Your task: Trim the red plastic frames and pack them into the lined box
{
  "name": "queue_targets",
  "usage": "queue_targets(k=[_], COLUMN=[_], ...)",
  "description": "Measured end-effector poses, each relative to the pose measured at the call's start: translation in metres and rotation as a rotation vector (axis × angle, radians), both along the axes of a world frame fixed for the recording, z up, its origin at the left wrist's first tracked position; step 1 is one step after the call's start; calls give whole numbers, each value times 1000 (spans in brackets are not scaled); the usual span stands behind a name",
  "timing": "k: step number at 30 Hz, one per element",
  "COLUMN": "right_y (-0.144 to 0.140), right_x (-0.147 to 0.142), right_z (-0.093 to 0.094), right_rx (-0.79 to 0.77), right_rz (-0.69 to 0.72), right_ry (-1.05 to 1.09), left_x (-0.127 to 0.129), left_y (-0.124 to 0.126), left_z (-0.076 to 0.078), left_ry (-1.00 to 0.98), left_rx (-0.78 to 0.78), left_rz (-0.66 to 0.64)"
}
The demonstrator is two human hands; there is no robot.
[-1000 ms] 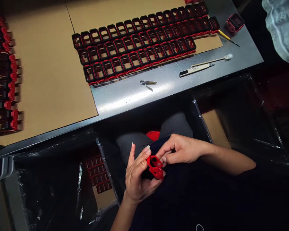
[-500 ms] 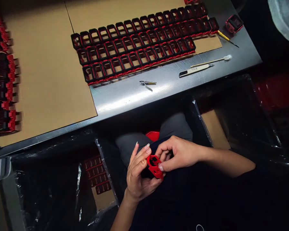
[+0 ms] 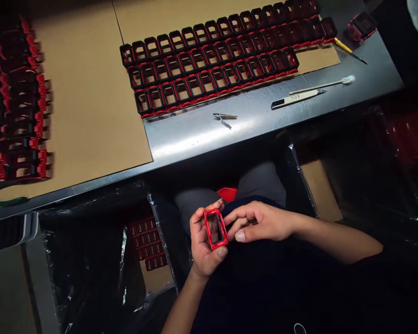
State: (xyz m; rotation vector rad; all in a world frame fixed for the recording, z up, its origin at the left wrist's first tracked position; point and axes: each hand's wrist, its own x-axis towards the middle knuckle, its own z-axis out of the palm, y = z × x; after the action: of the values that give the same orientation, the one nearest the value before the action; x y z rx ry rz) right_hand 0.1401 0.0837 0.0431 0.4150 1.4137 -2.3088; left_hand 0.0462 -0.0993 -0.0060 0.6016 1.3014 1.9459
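A red frame [image 3: 222, 226] is held over the lap [image 3: 261, 183], in front of the table [image 3: 195, 139] and well apart from its front edge. It is gripped by the left hand [image 3: 202, 254]: the thumb is pressed near the lower edge, the fingers are set along the left and upper edges, and the opening is left facing up between them. The right hand [image 3: 264, 222] is placed just beside the frame's right edge, its index finger stretched toward that edge and its thumb held apart below. Whether contact is made there, or whether anything is pinched by the curled fingers, cannot be told.

On the table, three rows of frames [image 3: 209, 58] are set on a cardboard sheet [image 3: 94, 120]; the nearest row is ended short of the others, and a strip of cardboard is exposed there. A broad open stretch of cardboard is left between these rows and the parts at far left [image 3: 24, 116].

Along the metal strip by the front edge, a nail clipper [image 3: 225, 118] is laid, with a knife [image 3: 297, 99] farther right and a cotton swab [image 3: 322, 87] just behind it. A yellow-handled tool [image 3: 344, 46] is rested partly past the cardboard's right end, near a red and black part [image 3: 361, 26].
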Motion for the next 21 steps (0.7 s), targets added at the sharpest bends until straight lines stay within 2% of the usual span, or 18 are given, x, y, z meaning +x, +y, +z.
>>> queue_targets(k=[3, 12, 18, 21], right_y=[-7, -5, -5, -4], right_x=[-4, -2, 0, 1], right_z=[6, 12, 7, 2], right_rx=[-14, 148, 214, 194], right_rz=[-24, -81, -104, -121], right_ry=[-17, -60, -8, 28], left_x=[-2, -2, -2, -3], left_y=[3, 4, 4, 4], left_z=[2, -1, -2, -3], left_ry=[8, 119, 107, 135], left_rx=[-30, -110, -71, -78], left_rz=[-22, -39, -66, -68])
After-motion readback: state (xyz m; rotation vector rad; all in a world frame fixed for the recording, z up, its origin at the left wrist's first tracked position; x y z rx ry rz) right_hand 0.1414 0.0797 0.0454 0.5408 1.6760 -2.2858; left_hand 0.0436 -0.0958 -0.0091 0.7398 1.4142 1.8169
